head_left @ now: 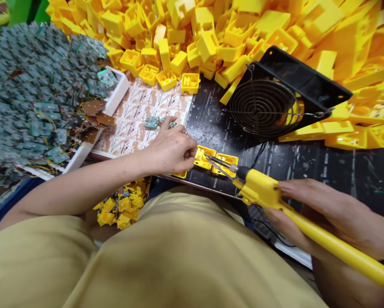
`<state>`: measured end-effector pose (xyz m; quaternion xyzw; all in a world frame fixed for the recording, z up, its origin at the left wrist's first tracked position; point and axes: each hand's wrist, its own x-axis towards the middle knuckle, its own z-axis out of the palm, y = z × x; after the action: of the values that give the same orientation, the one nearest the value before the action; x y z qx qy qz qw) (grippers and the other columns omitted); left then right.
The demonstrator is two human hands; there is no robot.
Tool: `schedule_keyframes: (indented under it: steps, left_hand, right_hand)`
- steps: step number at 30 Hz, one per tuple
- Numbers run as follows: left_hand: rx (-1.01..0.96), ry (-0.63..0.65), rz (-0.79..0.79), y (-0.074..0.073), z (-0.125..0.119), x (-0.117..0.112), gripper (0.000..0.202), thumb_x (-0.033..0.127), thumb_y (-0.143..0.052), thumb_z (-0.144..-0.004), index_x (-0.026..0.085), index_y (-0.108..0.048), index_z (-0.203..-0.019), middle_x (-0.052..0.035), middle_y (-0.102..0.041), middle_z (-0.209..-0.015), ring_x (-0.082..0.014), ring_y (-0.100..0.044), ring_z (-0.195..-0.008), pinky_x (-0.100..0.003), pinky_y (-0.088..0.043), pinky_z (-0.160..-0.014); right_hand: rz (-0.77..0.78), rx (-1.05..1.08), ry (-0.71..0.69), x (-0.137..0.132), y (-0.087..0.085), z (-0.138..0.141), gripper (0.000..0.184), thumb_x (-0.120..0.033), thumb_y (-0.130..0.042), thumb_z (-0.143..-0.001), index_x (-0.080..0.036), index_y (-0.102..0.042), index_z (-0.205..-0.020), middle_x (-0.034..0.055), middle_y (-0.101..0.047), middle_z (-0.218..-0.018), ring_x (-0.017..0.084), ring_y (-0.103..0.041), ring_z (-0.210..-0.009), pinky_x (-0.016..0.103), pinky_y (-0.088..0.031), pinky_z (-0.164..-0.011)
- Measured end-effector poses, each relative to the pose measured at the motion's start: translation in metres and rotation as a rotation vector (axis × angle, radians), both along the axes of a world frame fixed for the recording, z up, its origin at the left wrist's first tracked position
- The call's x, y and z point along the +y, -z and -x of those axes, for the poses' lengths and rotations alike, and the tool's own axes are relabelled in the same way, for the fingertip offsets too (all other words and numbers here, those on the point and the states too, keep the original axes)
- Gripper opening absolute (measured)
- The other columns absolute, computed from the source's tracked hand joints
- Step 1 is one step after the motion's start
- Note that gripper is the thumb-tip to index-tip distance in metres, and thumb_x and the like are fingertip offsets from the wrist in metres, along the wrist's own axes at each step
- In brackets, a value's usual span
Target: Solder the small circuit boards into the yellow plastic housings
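Note:
My right hand (pixel 333 214) is wrapped round the handle of a yellow soldering iron (pixel 265 188) with a feed tube beside its metal tip. The tip reaches into a small open yellow plastic case (pixel 205 157) near the bench's front edge. From the other side my left hand (pixel 175 145) has its thumb and curled fingers closed at that case's left edge, with the index finger stretched out. A second open yellow case (pixel 224 164) sits just to the right, under the iron. Part of another yellow case (pixel 180 174) shows below my left hand. Small green circuit boards (pixel 152 122) lie beyond my left fingers.
A black fan (pixel 262 107) with a wire grille stands at the back right. Yellow cases (pixel 208 42) are heaped along the back. Many circuit boards (pixel 34 85) fill a white foam tray (pixel 116 92) at left. More yellow pieces (pixel 124 207) sit below the bench edge.

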<state>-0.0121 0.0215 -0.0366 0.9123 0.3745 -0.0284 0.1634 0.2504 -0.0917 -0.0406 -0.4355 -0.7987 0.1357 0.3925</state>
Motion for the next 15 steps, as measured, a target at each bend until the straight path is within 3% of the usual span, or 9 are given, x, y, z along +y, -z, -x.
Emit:
schedule_keyframes:
  steps: [3, 8, 15]
  left_hand:
    - [0.011, 0.007, -0.001, 0.002, -0.001, 0.001, 0.016, 0.026, -0.054, -0.075, 0.019, -0.066, -0.067, -0.0008, -0.067, -0.069, -0.0206, -0.056, -0.083, -0.056, -0.020, -0.111]
    - [0.030, 0.025, 0.006, 0.001, -0.004, 0.003, 0.016, 0.026, -0.054, -0.074, 0.019, -0.067, -0.067, -0.0011, -0.067, -0.068, -0.0207, -0.056, -0.082, -0.055, -0.019, -0.110]
    - [0.093, 0.037, 0.019, -0.002, -0.008, 0.006, 0.015, 0.025, -0.055, -0.074, 0.019, -0.066, -0.065, -0.0024, -0.066, -0.068, -0.0216, -0.055, -0.084, -0.052, -0.022, -0.107]
  right_hand:
    - [0.013, 0.115, -0.127, 0.005, 0.001, 0.010, 0.029, -0.012, -0.068, -0.084, -0.017, -0.057, -0.111, 0.0017, -0.064, -0.073, 0.009, -0.063, -0.067, 0.018, -0.054, -0.060]
    - [-0.021, 0.052, -0.124, 0.009, 0.003, 0.012, 0.011, -0.020, -0.065, -0.089, -0.018, -0.055, -0.090, 0.0018, -0.063, -0.071, 0.008, -0.061, -0.066, 0.018, -0.052, -0.059]
    - [-0.124, -0.084, -0.242, 0.023, -0.005, 0.013, 0.019, -0.012, -0.075, -0.078, -0.015, -0.057, -0.085, 0.0023, -0.065, -0.071, 0.008, -0.063, -0.065, 0.018, -0.054, -0.060]
